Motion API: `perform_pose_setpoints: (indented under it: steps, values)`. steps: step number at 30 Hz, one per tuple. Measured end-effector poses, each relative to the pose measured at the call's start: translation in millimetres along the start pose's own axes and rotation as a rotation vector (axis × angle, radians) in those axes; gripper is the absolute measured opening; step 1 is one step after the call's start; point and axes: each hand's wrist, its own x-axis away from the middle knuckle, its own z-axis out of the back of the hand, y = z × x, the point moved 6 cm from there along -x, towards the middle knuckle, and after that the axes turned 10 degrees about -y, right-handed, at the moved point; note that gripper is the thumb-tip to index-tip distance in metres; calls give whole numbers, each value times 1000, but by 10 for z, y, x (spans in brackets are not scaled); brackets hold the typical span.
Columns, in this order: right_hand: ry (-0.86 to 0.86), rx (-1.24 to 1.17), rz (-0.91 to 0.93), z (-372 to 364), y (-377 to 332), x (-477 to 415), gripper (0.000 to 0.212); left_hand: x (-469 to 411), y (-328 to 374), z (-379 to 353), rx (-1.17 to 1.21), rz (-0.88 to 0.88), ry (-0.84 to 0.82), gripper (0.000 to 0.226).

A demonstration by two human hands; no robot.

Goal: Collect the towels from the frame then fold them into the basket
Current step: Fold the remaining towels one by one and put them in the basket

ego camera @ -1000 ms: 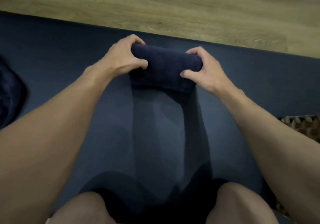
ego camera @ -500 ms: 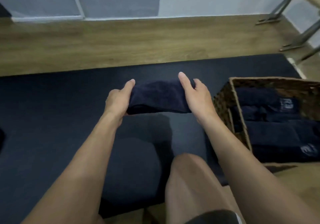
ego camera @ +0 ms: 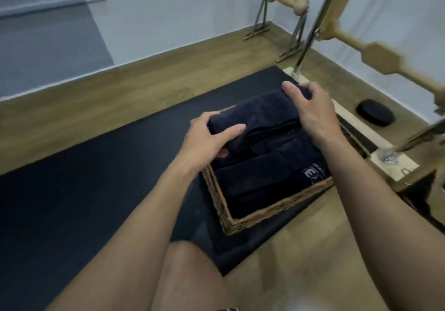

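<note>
Holding the rolled dark towel (ego camera: 260,112) by both ends, you have it over the far part of the wicker basket (ego camera: 265,212) — whether it already rests on what lies below, I cannot tell. Your left hand (ego camera: 212,139) grasps the nearer end, thumb laid across the top and fingers curled underneath. Your right hand (ego camera: 313,108) clasps the farther end, fingers wrapped over it. Folded towels (ego camera: 255,180) of the same dark colour fill the basket, one showing a pale logo. The basket sits near the right edge of a black mat (ego camera: 96,178) on a wooden floor. Beyond it stands a wooden frame (ego camera: 382,57) with metal posts — a black disc (ego camera: 374,115) lies on the floor beside it.
</note>
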Motion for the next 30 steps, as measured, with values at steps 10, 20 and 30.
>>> perform_pose_setpoints:
  steps: [10, 20, 30]
  values:
    - [154, 354, -122, 385, 1263, -886, 46, -1477, -466, -1130, -250, 129, -232, 80]
    - [221, 967, -23, 39, 1425, -971, 34, -1892, -848, -1354, -403, 198, -225, 66]
    - [-117, 1070, 140, -397, 1623, -878, 39, -1786, -795, -1547, -1019, 242, -281, 61]
